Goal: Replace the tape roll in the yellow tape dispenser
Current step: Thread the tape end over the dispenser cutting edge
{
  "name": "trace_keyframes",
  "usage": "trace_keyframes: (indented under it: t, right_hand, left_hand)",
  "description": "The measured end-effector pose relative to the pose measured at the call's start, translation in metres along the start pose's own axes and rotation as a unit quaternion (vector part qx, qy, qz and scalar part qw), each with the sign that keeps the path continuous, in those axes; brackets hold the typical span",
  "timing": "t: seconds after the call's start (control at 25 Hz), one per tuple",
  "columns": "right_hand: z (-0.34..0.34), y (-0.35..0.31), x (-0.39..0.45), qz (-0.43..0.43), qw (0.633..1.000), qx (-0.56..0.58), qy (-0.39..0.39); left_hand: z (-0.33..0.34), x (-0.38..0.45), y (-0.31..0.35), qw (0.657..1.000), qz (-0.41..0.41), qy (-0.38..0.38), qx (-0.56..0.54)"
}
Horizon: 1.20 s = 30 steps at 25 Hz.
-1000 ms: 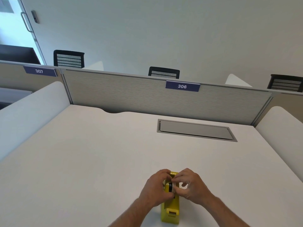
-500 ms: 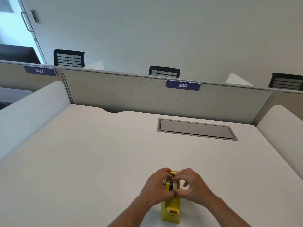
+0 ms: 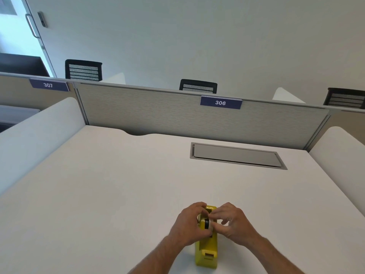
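Both hands pinch the tape roll [image 3: 207,223] atop the yellow dispenser [image 3: 206,252] at 6 o'clock: left hand [image 3: 188,224], right hand [image 3: 232,224]. Light, probably slick; grip the rim.

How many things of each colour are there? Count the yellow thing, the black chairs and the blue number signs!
Yellow: 1, the tape dispenser on the desk.
Black: 3 chair backs, left, middle, right.
Blue: 2 signs, 307 and 306.
Total: 6.
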State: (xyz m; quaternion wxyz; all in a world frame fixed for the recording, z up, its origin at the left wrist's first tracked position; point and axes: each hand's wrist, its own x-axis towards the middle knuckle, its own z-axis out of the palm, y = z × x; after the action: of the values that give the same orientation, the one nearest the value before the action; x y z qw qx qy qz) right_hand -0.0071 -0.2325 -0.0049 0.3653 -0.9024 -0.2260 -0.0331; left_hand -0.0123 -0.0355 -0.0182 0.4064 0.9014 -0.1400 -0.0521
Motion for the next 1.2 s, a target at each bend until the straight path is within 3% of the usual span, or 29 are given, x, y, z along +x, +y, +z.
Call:
trace_keyframes:
  t: [1.2]
  right_hand:
    - [0.0008, -0.0051, -0.0005, 0.011, 1.0, -0.015, -0.016]
  left_hand:
    - [-0.0005, 0.0018, 0.0011, 1.0, -0.005, -0.009, 0.009]
